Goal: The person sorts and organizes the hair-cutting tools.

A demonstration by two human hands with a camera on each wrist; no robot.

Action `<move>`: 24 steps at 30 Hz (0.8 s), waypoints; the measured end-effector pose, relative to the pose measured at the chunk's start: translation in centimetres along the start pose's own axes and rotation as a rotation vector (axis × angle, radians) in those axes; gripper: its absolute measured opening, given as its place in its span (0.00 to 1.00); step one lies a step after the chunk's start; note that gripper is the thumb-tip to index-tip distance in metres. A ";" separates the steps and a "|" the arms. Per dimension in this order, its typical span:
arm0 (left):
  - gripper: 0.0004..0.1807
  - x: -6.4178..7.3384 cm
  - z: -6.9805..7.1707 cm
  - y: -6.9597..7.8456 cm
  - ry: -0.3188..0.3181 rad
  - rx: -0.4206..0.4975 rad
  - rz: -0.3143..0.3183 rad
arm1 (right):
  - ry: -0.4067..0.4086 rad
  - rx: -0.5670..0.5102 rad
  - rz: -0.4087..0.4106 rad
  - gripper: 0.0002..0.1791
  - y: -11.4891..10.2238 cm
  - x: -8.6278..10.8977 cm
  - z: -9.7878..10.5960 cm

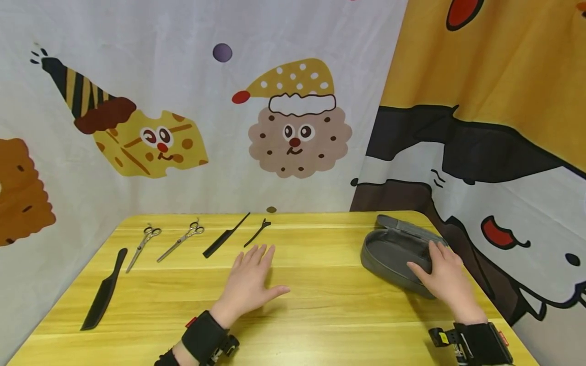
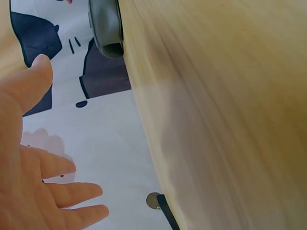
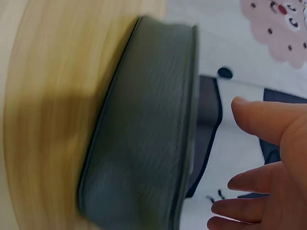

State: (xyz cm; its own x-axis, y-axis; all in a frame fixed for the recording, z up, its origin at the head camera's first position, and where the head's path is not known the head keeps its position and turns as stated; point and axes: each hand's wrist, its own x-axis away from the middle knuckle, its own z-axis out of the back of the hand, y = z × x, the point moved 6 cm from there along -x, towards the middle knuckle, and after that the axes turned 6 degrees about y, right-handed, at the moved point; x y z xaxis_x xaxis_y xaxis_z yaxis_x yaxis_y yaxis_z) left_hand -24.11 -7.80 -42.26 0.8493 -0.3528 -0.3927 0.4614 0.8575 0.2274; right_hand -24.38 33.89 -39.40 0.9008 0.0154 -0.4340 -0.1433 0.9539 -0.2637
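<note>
My left hand (image 1: 249,282) hovers over the middle of the table with fingers spread and nothing in it. Just beyond its fingertips lies a black hair clip (image 1: 258,233). My right hand (image 1: 447,274) is at the near right side of a grey oval case (image 1: 389,272), whose lid (image 1: 407,227) is folded back at the far side. Thumb and fingers of this hand are extended and spread over the case's opening. In the right wrist view, the case's side wall (image 3: 139,124) stands apart from the thumb, and nothing is held.
On the left of the wooden table (image 1: 316,315) lie a wide black comb (image 1: 103,295), two pairs of hairdressing scissors (image 1: 142,247) (image 1: 180,241) and a black tail comb (image 1: 224,238). A printed cloth (image 1: 297,30) hangs right behind the table and along its sides.
</note>
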 end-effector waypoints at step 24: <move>0.54 -2.2 -1.5 2.2 0.008 0.097 -0.037 | -0.360 0.043 -0.263 0.47 6.7 -0.8 -0.9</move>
State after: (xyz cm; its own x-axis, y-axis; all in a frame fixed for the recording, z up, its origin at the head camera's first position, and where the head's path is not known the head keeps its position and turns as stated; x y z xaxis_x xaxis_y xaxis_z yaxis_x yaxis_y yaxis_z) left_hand -25.30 -4.55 -42.26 0.8294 -0.3798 -0.4096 0.5151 0.8037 0.2979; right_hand -26.41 40.00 -41.66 0.9907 -0.1330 -0.0270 0.1198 0.9507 -0.2859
